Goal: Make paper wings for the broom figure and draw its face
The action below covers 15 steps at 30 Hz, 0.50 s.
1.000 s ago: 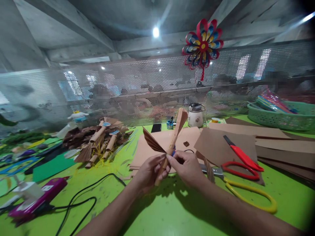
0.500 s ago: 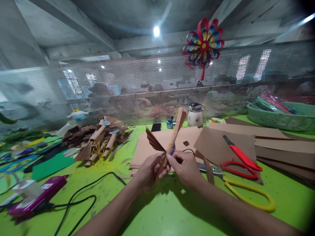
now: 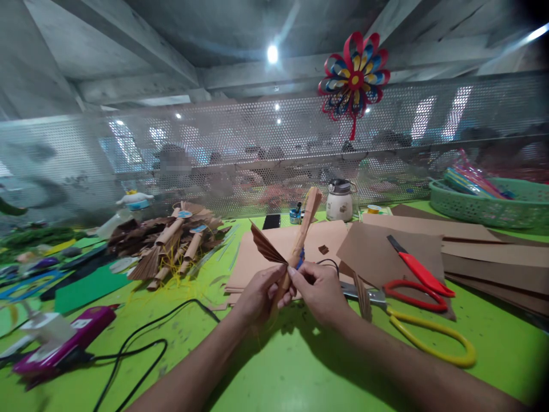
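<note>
Left grip: our left hand (image 3: 259, 294) grasps the slim rolled brown-paper tube (image 3: 301, 243).
Right grip: our right hand (image 3: 323, 290) pinches it, beside the pleated brown-paper fan (image 3: 266, 245).
Tube: slanting up beyond our grip.

Two bare arms reach in from the near side. The left arm (image 3: 197, 357) slants far and to the right. The right arm (image 3: 407, 357) slants far and to the left. Together they make a shape like a pointy roof. The hands meet near the middle. The left hand (image 3: 256, 294) is curled in a grip, with its thumb on top pointing to the right and some fingertips peeking out below. The right hand (image 3: 322, 292) shows its back. Its thumb points far and left, and its pointer finger is bent in a pinch. The two thumb tips are just beside each other.
</note>
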Available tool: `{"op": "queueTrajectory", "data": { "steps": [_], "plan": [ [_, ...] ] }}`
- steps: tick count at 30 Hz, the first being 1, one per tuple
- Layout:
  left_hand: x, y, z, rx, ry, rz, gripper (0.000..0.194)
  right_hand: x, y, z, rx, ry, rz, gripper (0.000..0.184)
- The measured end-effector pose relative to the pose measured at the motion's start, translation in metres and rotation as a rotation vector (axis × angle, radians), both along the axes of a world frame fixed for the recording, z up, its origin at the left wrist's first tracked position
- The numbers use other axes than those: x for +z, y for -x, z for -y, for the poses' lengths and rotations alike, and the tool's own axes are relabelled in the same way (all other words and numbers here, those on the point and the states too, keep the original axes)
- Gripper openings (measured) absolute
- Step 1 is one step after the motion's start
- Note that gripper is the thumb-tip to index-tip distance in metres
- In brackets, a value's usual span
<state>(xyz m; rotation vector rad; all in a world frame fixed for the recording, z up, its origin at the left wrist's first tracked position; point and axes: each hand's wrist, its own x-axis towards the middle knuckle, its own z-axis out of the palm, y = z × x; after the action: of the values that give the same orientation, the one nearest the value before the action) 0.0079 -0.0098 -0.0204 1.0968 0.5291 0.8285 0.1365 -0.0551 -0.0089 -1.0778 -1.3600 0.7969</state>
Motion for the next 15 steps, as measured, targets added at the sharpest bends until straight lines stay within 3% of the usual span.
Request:
{"op": "queueTrajectory", "data": {
  "steps": [15],
  "plan": [
    [0.0086, 0.0009, 0.0013, 0.032, -0.052, -0.090, 0.033, -0.0072, -0.0043, -0.0033, -0.077, -0.060, 0.032, 0.034]
  ]
}}
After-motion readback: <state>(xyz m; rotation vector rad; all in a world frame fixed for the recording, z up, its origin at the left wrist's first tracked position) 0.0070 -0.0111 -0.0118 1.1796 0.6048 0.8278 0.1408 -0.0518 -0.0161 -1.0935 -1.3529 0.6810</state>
